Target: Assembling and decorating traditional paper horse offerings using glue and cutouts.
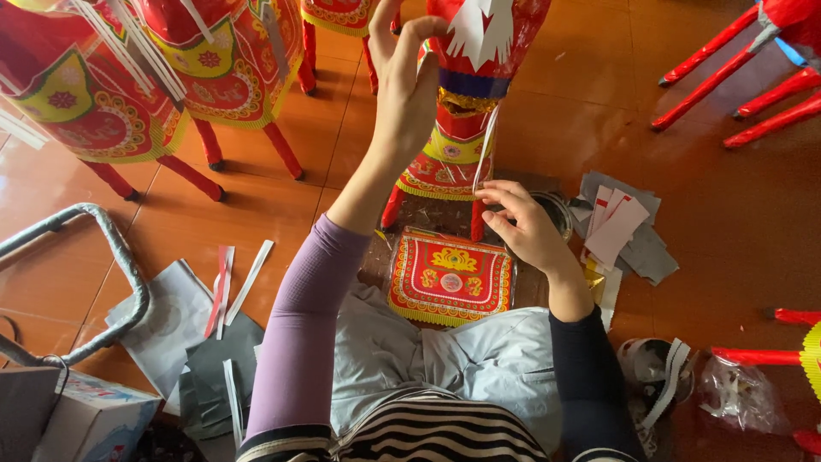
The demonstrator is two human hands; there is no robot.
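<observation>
Head view, looking down over the lap to a tiled floor [718,214]. Work in hand, as judged: fixing a thin white paper strip [486,145] onto the red paper figure [466,103] that stands on red legs at 12 o'clock from the lap. The left hand [404,94] is raised against the figure's upper body, its fingers [423,34] curled with thumb and forefinger closing on the strip's top end near the white cut-paper trim; the exact contact is hidden behind the hand. The right hand [523,227] sits lower, at 1 o'clock from the lap, fingers pressed together and pinching the strip's lower end just beside the figure's fringed skirt. The strip runs nearly upright between the two hands. A decorated red-and-gold panel [451,278] lies flat on the floor between the knees. More white strips [248,282] lie on grey sheets at 9 o'clock; cut card pieces [617,229] lie at 3 o'clock. Similar red figures [128,85] stand at 10 o'clock. Next move, as judged, calls for keeping the strip taut and straight while it is pressed onto the body; slack or twist would set it crooked.
</observation>
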